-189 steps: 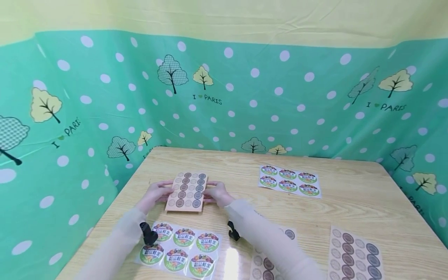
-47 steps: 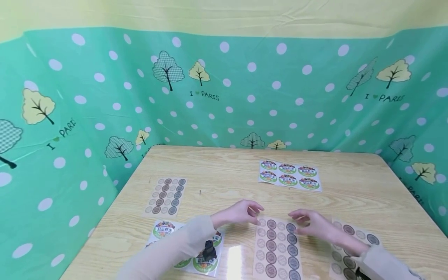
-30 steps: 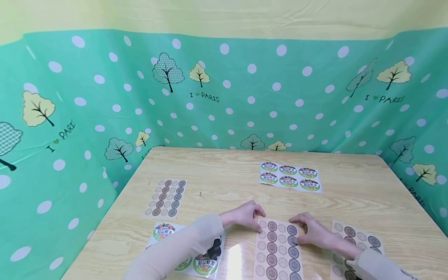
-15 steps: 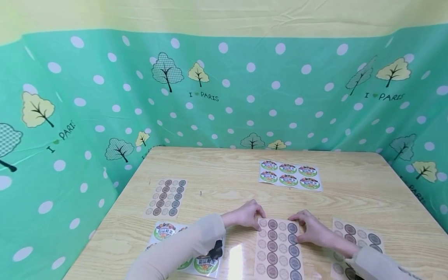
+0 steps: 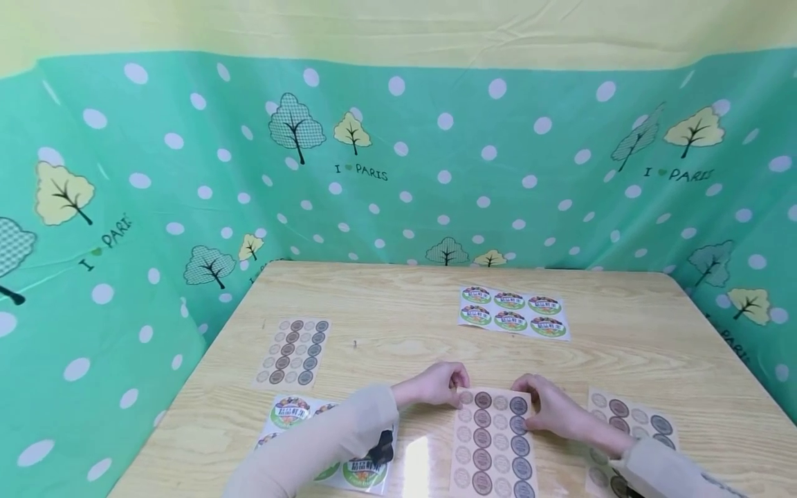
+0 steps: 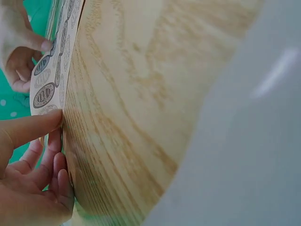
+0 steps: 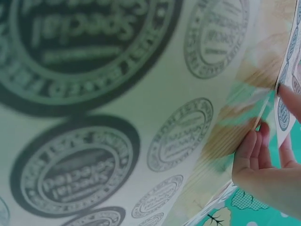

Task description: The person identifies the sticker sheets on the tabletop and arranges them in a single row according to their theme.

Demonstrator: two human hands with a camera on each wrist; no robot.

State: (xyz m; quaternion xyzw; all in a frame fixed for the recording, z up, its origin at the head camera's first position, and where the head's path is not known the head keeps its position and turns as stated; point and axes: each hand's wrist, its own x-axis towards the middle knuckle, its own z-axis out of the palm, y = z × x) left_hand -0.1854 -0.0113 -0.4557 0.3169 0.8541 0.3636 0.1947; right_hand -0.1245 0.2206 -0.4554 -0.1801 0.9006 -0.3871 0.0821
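Note:
A kraft-coloured sheet of round stickers (image 5: pixel 492 443) lies at the front middle of the table, with columns of dark and pale seals. My left hand (image 5: pixel 438 384) pinches its upper left corner; in the left wrist view the left thumb presses on top and the fingers (image 6: pixel 54 141) curl beneath. Across the sheet, my right hand (image 5: pixel 554 408) pinches the upper right edge, thumb on the printed face and fingers behind in the right wrist view. A similar sticker sheet (image 7: pixel 160 188) fills much of that view, below the right wrist.
Another brown sticker sheet (image 5: pixel 292 353) lies at the left of the wooden table (image 5: pixel 386 297). Fruit-label sheets lie at the back, a fruit sticker sheet (image 5: pixel 513 312), and front left, a larger label sheet (image 5: pixel 289 411) partly under my left sleeve. A patterned green curtain (image 5: pixel 398 173) encloses the table.
Earlier both hands held a brown sticker sheet at the left; it now lies there. The hands moved right to the middle sheet, and their spread fingers closed on its upper edges.

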